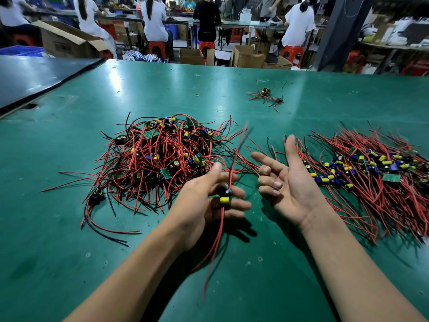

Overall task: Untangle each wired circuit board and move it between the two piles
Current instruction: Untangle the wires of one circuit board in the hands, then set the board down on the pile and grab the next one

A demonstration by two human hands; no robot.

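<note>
Green table (69, 159) carries a tangled pile (162, 154) beyond the left hand (199, 205) and a combed-out pile (371, 173) just right of the right hand (292, 189), which is palm up, fingers relaxed, holding nothing. The left hand's blurred fingers hold one wired circuit board (225, 196), red wires trailing past its wrist.

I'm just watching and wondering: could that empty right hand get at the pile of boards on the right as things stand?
Probably yes. The right hand is open, palm up, holding nothing, and sits at the near edge of the right pile; nothing stands between them.
</note>
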